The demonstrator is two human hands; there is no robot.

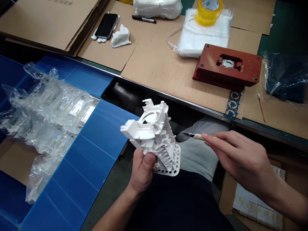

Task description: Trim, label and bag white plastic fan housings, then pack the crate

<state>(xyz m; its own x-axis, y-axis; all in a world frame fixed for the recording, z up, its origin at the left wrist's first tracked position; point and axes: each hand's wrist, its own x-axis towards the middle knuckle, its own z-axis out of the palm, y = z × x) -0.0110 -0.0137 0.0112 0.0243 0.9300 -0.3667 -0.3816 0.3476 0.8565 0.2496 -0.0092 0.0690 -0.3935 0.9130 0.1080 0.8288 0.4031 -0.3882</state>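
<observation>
My left hand [141,170] is closed round the lower end of a white moulded plastic part [155,136], holding it upright above my lap. The part has many ribs, a round opening near its top and a perforated flange at its bottom. My right hand [237,157] pinches a thin tool with a pale handle and a dark pointed tip [192,136]. The tip points left and stands just right of the plastic part, a small gap away from it.
A blue corrugated bin [79,173] at the left holds clear bags of white parts [45,109]. On the cardboard-covered bench lie a red-brown fixture [227,65], a yellow tape roll [209,11], white bags [204,35], a phone [106,25], a marker [143,19] and a cotton swab [261,107].
</observation>
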